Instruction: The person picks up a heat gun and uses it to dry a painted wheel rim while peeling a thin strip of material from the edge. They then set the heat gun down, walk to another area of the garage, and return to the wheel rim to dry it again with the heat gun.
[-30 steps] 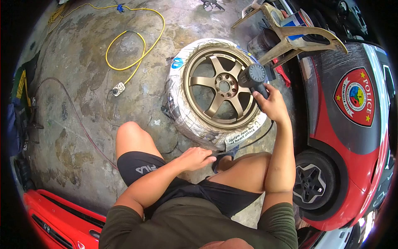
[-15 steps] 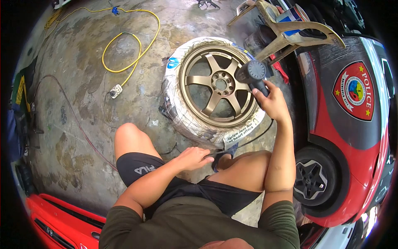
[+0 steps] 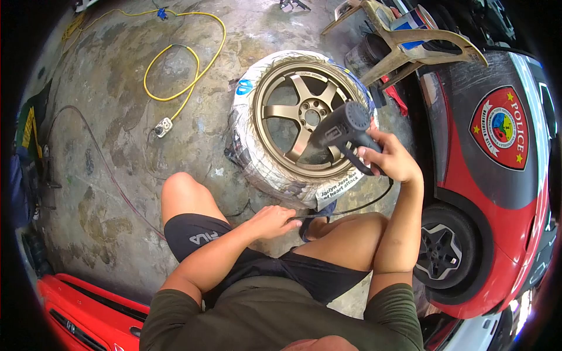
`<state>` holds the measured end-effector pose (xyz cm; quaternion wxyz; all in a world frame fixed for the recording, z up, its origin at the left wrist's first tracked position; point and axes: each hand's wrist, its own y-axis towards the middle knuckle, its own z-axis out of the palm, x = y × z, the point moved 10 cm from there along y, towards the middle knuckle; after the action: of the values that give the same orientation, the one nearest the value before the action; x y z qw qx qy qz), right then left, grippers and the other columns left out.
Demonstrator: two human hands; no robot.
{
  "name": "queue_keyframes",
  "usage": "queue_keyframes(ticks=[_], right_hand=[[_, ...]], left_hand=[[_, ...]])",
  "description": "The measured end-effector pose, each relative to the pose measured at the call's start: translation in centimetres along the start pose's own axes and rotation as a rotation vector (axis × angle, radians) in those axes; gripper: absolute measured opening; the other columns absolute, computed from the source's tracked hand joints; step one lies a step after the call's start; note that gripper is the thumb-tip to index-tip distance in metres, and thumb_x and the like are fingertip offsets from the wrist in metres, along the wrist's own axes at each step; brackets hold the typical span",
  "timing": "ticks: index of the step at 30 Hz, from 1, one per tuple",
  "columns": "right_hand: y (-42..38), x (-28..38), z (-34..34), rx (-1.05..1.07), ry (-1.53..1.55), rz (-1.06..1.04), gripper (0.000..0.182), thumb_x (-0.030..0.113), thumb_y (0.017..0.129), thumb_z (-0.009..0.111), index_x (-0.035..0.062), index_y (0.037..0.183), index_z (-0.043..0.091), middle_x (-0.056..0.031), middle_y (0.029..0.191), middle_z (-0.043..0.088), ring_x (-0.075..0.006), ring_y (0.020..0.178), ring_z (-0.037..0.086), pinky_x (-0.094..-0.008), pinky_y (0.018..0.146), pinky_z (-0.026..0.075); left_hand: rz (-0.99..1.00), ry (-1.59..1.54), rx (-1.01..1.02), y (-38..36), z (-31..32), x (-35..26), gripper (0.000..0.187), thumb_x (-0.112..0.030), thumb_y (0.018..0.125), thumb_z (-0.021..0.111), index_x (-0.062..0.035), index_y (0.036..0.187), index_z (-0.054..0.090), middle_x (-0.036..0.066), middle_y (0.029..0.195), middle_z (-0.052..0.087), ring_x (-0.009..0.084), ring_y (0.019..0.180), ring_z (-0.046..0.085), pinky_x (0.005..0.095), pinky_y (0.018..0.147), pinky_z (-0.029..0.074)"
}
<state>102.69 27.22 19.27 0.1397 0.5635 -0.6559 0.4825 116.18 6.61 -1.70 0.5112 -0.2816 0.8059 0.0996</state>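
My right hand (image 3: 393,155) is wrapped round the handle of a black heat gun (image 3: 339,130). The heat gun is over the lower right spokes of a bronze wheel rim (image 3: 263,137), its round vented back end turned up toward me. Newspaper and plastic sheeting (image 3: 246,149) cover the tyre around the rim, which lies flat on the floor. From the handle, a black cord (image 3: 357,209) curves down to my left hand (image 3: 272,222), whose fingers are closed on it above my lap.
A yellow extension cord (image 3: 195,88) with a white socket (image 3: 164,127) lies on the concrete floor. A worn plastic chair (image 3: 404,55) holds a paint can (image 3: 417,26). At right stands a red and grey car (image 3: 486,205) with a police emblem; a red car part (image 3: 82,304) is lower left.
My right hand has moved slightly down and to the right. The heat gun has swung so more of its body shows, lying across the lower right spokes. My left hand stays nearly still.
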Motion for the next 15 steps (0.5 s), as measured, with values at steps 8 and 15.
queue_keyframes(ticks=[8, 15], right_hand=[[0.5, 1.0, 0.7, -0.079, -0.029, -0.055, 0.051, 0.023, 0.098, 0.078, -0.0068, 0.136, 0.063, -0.0010, 0.077, 0.065, -0.0092, 0.057, 0.058, -0.0265, 0.052, 0.045], [1.2, 1.2, 4.6, 0.147, 0.001, -0.075, 0.050, 0.026, 0.096, 0.080, -0.0039, 0.133, 0.067, -0.0012, 0.076, 0.066, -0.0077, 0.055, 0.056, -0.0255, 0.049, 0.043]], left_hand=[[0.004, 0.010, 0.012, 0.0, 0.1, -0.3, 0.046, -0.046, 0.106, 0.061, -0.0018, 0.098, 0.068, 0.020, 0.086, 0.071, 0.0463, 0.086, 0.070, 0.0571, 0.075, 0.054], [-0.031, 0.038, 0.070, -0.1, -0.3, -0.7, 0.045, -0.046, 0.107, 0.059, -0.0028, 0.097, 0.068, 0.021, 0.090, 0.072, 0.0477, 0.088, 0.069, 0.0581, 0.076, 0.053]])
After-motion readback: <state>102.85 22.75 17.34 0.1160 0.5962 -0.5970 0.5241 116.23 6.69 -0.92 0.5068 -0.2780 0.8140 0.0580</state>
